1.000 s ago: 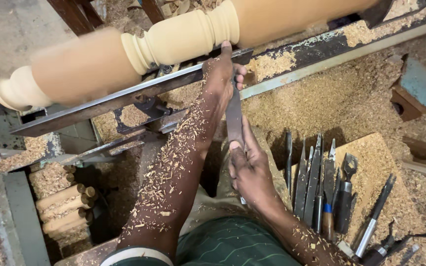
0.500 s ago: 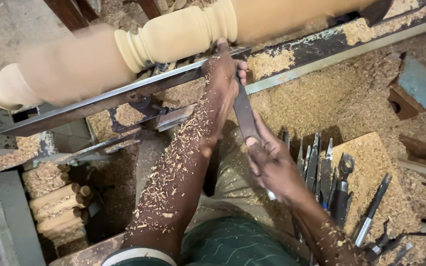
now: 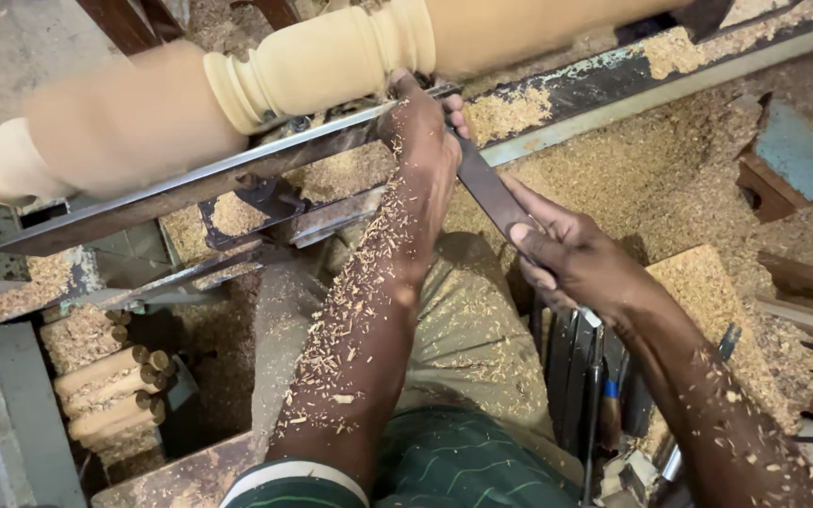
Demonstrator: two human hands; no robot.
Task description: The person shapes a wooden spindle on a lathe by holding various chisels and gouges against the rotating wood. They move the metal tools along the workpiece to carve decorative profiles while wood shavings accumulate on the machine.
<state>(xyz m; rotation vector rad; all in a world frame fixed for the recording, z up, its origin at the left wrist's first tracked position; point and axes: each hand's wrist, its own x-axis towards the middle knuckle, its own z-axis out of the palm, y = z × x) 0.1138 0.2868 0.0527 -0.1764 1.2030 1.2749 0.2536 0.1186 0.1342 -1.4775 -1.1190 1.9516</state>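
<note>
So: chisel [image 3: 489, 193] long axis runs diag, tip up-left toward turned wood spindle [image 3: 322, 58], handle end lower-right. L hand [image 3: 422, 141] clamps blade near tip on steel tool rest [image 3: 237, 171]; R hand [image 3: 581, 259] wrapped tight round handle. Spindle lies roughly horiz, blurred at left. Teal-topped wood block [image 3: 783, 155] upper right in sawdust. Spare tools [image 3: 585, 376] below R hand.

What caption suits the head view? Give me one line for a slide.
Both hands steady a flat metal turning tool on the tool rest against a pale wooden spindle, left hand forward, right hand behind.
</note>
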